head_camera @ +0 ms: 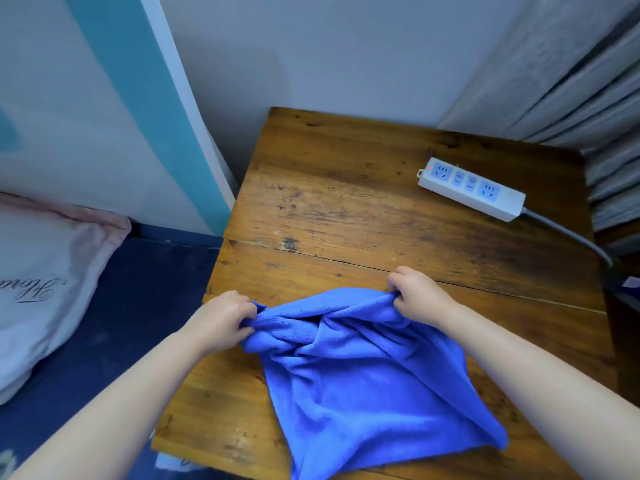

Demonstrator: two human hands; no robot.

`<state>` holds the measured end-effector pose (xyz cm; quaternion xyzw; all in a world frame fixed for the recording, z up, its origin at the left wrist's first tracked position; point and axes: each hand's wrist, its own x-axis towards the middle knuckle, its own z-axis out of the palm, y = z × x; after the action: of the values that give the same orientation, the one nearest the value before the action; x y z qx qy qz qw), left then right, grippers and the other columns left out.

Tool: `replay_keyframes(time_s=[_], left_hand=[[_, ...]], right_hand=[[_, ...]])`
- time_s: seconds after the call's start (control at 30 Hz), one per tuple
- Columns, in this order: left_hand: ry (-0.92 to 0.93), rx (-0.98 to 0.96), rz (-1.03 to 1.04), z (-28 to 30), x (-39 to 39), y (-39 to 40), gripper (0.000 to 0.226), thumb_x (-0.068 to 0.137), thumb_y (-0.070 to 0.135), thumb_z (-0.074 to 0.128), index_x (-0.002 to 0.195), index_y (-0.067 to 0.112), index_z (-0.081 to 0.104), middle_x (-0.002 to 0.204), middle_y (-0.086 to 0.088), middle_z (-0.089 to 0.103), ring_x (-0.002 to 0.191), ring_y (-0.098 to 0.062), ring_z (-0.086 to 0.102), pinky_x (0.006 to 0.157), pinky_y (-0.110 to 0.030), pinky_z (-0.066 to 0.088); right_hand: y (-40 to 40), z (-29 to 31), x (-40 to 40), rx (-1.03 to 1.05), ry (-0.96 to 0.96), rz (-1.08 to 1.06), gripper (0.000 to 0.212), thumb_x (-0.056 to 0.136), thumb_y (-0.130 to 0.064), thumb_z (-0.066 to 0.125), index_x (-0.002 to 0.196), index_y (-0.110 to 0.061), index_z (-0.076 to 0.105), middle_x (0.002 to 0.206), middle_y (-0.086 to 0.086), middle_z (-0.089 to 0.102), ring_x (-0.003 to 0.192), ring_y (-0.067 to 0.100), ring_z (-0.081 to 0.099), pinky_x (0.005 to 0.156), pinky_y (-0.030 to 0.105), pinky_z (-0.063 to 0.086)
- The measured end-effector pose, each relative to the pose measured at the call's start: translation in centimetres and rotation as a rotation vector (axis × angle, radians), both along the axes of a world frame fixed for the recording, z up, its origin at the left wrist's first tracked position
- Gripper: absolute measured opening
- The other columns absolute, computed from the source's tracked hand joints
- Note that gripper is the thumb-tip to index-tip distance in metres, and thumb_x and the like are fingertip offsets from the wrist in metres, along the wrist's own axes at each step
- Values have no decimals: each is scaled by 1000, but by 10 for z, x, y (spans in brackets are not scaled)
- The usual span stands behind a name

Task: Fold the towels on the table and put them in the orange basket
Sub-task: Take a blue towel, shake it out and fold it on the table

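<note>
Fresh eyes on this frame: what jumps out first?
The bright blue towel dominates, spread crumpled over the near half of the wooden table, its near edge hanging over the table edge. The left hand and right hand each pinch a far corner of it. A white power strip lies at the table's far right, and a pale pillow sits at far left.

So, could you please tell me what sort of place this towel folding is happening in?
Most likely a bedroom or small living room at home. A pillow lies on dark blue bedding right beside the worn wooden table, and a power strip sits near grey curtains.
</note>
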<state>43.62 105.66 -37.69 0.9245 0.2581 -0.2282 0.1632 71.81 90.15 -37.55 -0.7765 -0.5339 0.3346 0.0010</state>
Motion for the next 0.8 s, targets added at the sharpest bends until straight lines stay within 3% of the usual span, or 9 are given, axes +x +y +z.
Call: replay_keyframes(time_s=[0.1, 0.17, 0.27, 0.33, 0.43, 0.53, 0.67, 0.73, 0.8], left_hand=[[54, -34, -16, -2, -2, -6, 21, 89, 26, 50, 100, 9, 57, 128, -1, 46, 115, -18, 46, 87, -27, 39], [85, -23, -38, -3, 0, -7, 23, 90, 28, 48, 102, 10, 57, 142, 1, 35, 119, -19, 46, 86, -29, 41], [135, 37, -48, -3, 8, -3, 27, 90, 27, 46, 110, 13, 57, 146, 2, 30, 121, -21, 46, 88, -30, 42], [179, 121, -83, -3, 15, 1, 30, 91, 28, 44, 114, 16, 57, 139, 1, 41, 121, -22, 45, 89, -32, 42], [188, 230, -129, -3, 23, 6, 28, 90, 28, 42, 108, 19, 61, 120, 4, 59, 119, -20, 43, 88, -31, 39], [173, 246, -135, -2, 22, 8, 28, 88, 27, 43, 102, 18, 66, 110, 3, 66, 117, -18, 46, 95, -30, 35], [9, 264, 64, 14, 10, 10, 22, 86, 25, 51, 91, 17, 71, 100, 2, 69, 115, -13, 47, 115, -34, 6], [-68, 254, 153, 36, 10, 18, 18, 84, 22, 56, 85, 14, 72, 91, 0, 70, 108, -14, 51, 117, -36, 6], [-219, 212, 272, 65, 17, 30, 15, 80, 13, 60, 66, 13, 66, 71, -2, 64, 86, -20, 54, 116, -40, 16]], right_hand=[[8, -2, 2, -113, -20, 111, 21, 77, 3, 42, 71, -17, 42, 106, 9, 54, 96, 28, 52, 77, 32, 44], [10, 0, 4, -177, -64, 188, 29, 75, 1, 43, 59, -22, 36, 95, 8, 55, 87, 26, 50, 67, 29, 38], [7, 7, 6, -217, -86, 277, 34, 73, -1, 46, 54, -24, 29, 77, -2, 42, 84, 26, 48, 61, 27, 33], [5, 15, 7, -186, -82, 289, 32, 73, -1, 47, 55, -23, 34, 71, -7, 34, 78, 22, 43, 56, 26, 29], [1, 28, 10, -60, -53, 257, 14, 74, 0, 48, 70, -10, 58, 79, -1, 42, 78, 21, 44, 62, 27, 32], [-3, 43, 15, 60, -62, 226, 14, 74, 1, 51, 78, -1, 64, 80, 1, 47, 77, 15, 42, 65, 24, 35], [-5, 70, 28, 182, -103, 123, 10, 71, 3, 53, 69, -2, 62, 74, 3, 51, 75, 16, 45, 66, 25, 40], [2, 87, 37, 240, -151, 90, 10, 69, 5, 55, 67, 0, 62, 73, 7, 54, 73, 18, 46, 63, 24, 39], [13, 109, 48, 345, -185, 25, 9, 66, 9, 54, 65, 6, 63, 71, 15, 58, 71, 24, 49, 62, 25, 36]])
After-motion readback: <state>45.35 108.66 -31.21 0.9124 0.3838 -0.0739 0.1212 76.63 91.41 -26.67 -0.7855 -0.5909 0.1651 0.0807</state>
